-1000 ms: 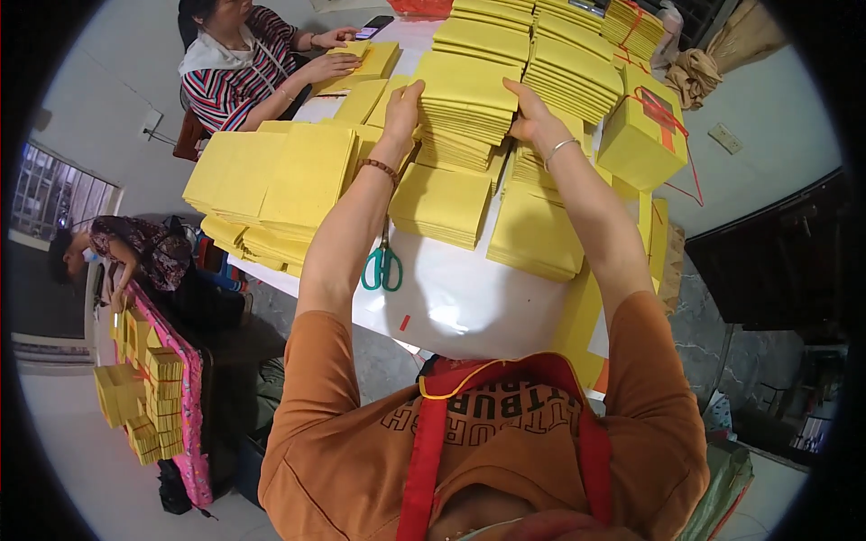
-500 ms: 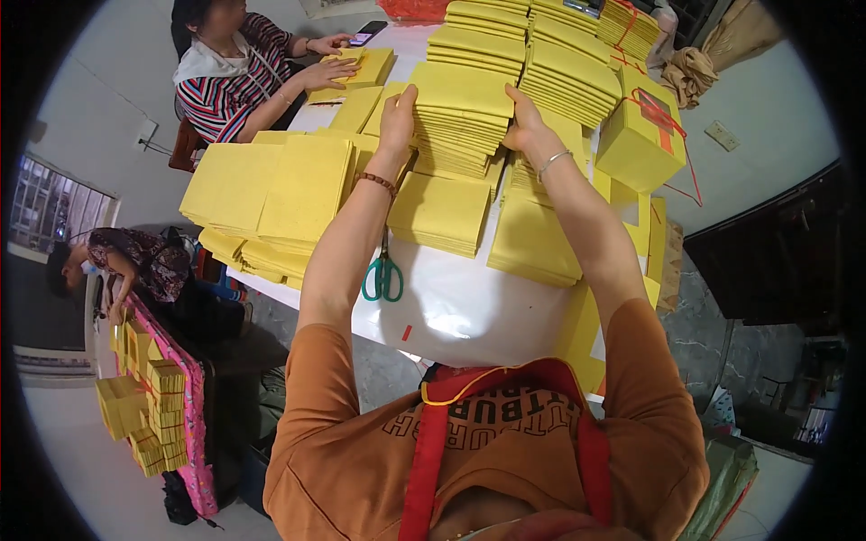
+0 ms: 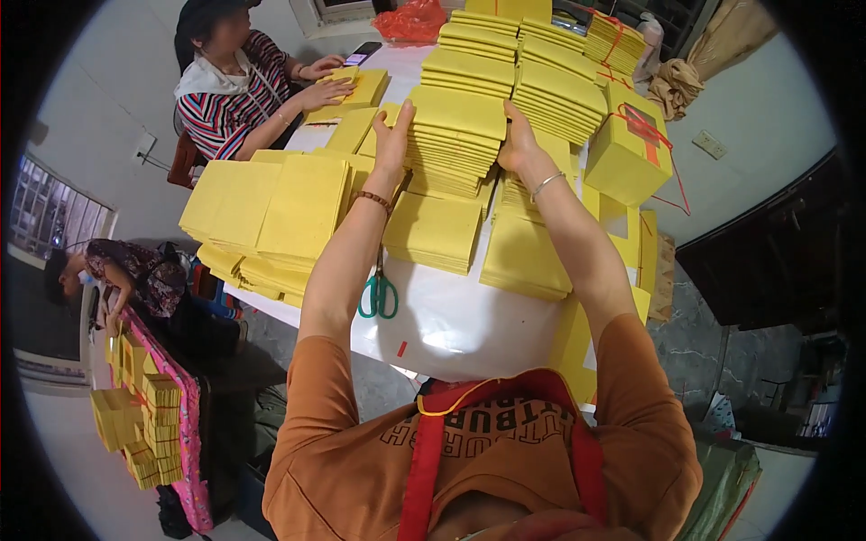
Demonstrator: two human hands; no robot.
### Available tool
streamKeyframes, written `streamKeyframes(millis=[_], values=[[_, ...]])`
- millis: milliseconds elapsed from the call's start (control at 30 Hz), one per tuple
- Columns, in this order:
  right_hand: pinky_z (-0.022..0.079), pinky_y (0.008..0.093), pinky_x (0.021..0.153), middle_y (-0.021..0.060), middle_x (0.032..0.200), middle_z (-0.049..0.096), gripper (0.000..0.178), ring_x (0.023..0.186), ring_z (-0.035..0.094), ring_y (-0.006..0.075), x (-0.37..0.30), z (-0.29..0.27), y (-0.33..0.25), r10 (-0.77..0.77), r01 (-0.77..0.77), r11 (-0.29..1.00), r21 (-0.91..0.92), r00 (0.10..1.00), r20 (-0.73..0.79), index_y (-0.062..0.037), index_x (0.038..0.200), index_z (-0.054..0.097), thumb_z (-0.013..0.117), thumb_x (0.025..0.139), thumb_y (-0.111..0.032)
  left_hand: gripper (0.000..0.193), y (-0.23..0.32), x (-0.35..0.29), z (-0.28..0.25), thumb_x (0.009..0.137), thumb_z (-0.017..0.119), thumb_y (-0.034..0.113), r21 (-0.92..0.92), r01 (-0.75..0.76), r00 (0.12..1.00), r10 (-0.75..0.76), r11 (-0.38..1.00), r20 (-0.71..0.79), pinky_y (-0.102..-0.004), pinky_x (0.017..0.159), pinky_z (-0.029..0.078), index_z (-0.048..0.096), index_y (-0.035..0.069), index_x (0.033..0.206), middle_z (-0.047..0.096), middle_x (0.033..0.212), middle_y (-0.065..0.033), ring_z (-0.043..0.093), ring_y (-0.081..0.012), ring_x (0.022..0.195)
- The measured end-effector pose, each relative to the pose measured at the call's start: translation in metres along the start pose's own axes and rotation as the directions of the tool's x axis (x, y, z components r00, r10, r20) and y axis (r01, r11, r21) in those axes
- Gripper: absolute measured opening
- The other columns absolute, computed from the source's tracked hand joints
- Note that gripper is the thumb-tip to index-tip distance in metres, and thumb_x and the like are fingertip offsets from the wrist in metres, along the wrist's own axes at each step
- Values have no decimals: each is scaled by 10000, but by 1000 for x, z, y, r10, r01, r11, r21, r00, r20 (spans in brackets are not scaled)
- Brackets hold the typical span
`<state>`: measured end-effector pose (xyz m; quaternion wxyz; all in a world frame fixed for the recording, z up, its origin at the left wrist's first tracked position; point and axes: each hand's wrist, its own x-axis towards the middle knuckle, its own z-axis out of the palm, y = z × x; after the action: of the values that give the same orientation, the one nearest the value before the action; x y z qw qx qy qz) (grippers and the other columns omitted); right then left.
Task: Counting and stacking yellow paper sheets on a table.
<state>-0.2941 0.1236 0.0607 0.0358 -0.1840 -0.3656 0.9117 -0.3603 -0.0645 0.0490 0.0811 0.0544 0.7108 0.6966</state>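
Between my hands is a thick stack of flat yellow paper pieces (image 3: 457, 115), its layered edges facing me. My left hand (image 3: 393, 142) presses on its left side and my right hand (image 3: 520, 142) on its right, thumbs toward the upper edge; most fingers are hidden behind the sides. Just below it on the table lies a lower yellow stack (image 3: 431, 230). Right of that, under my right forearm, sits another yellow stack (image 3: 528, 257). Green-handled scissors (image 3: 378, 296) rest on the white table cover near my left forearm, their blades partly hidden.
A wide pile of yellow pieces (image 3: 262, 203) covers the table's left side. More stacks (image 3: 559, 95) stand at the back. A windowed yellow box (image 3: 627, 153) with red cord sits right. A person (image 3: 239, 86) works at the far left; another (image 3: 135, 270) bends over a pink-covered table (image 3: 191, 433).
The view has shifted slightly, so the table's contents sit a little lower in the picture. Both hands stay at the sides of the same stack, with no clear movement of it across the table.
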Motion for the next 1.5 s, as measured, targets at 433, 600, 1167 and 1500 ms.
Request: streamKeyframes(millis=[433, 600, 1167, 1500], values=[[197, 394, 1081, 88, 1391, 345, 598, 1304, 275, 200, -160, -44, -26, -222, 210, 910, -357, 975, 9, -40, 1367, 334, 525, 905, -367, 461, 28, -135, 30, 919, 497, 281, 93, -612, 784, 618, 785, -54, -375, 1029, 269, 423, -28, 1252, 446, 1258, -198, 389, -312, 1202], [297, 352, 1026, 26, 1307, 459, 457, 1194, 413, 135, -226, -135, -51, -318, 260, 874, -410, 945, -79, -74, 1328, 417, 490, 934, -292, 315, -39, -245, 65, 934, 475, 212, -46, -203, 816, 195, 978, 544, -275, 865, 410, 529, -4, 1157, 576, 1076, -88, 524, -150, 997], [223, 329, 1080, 103, 1428, 323, 554, 1322, 280, 223, -355, -340, 84, -370, 331, 925, -184, 895, -250, -57, 1415, 245, 309, 983, -397, 658, -159, -346, 151, 976, 168, 474, -205, 429, 657, -148, 880, 739, -305, 1122, 98, 65, 16, 1437, 107, 1506, -94, 93, -198, 1385], [298, 272, 1027, 41, 1410, 345, 527, 1246, 359, 144, -356, -315, 60, -274, 197, 935, -295, 930, -246, -63, 1424, 235, 256, 1000, -376, 698, -151, -360, 176, 971, 192, 489, -124, 409, 696, -221, 904, 684, -317, 1121, 114, -16, 8, 1432, 37, 1508, -128, 63, -205, 1387]])
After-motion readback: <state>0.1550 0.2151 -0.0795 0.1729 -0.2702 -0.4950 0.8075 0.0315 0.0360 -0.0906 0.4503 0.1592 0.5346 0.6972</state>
